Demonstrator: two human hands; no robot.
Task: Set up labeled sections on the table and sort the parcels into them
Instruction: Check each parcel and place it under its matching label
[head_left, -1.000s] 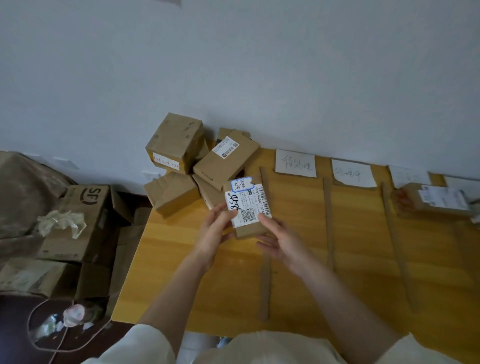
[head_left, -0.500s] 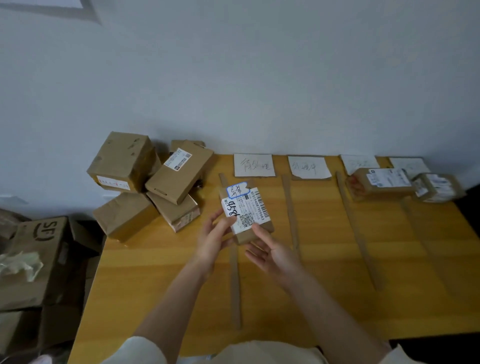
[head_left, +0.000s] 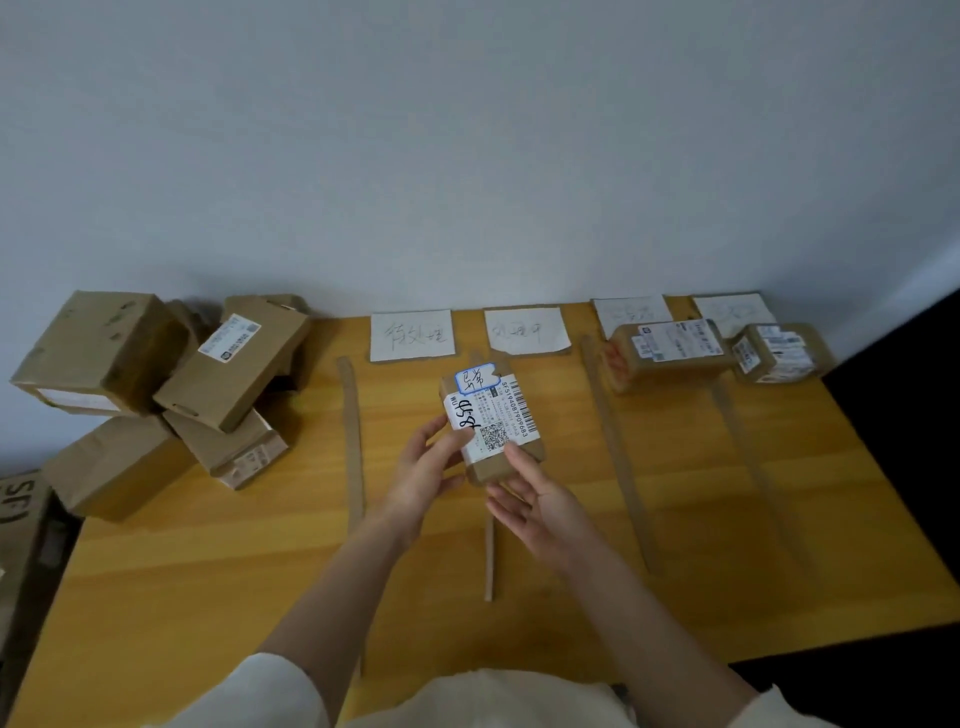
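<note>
Parcel (head_left: 491, 428) gripped by left hand (head_left: 423, 475), right hand (head_left: 540, 501) cupped open beneath; match its handwritten sticker (head_left: 474, 379) to far-edge section labels (head_left: 412, 335) first.

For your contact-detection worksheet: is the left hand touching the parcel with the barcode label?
Touching. The head view shows the left hand with its thumb pressed on the label of the parcel, fingers behind its edge.

Dim, even indoor light with a soft, slightly blurred wide-angle view.

The tabletop (head_left: 675, 545) shows faint sheen but no hard glare; only soft shadows sit beneath the left hand (head_left: 423, 470) and right hand (head_left: 540, 501). Print just above the hands reads clearly, while paper sheets (head_left: 410, 335) beyond them look hazy. Edges bow, and the far right corner falls nearly black.
</note>
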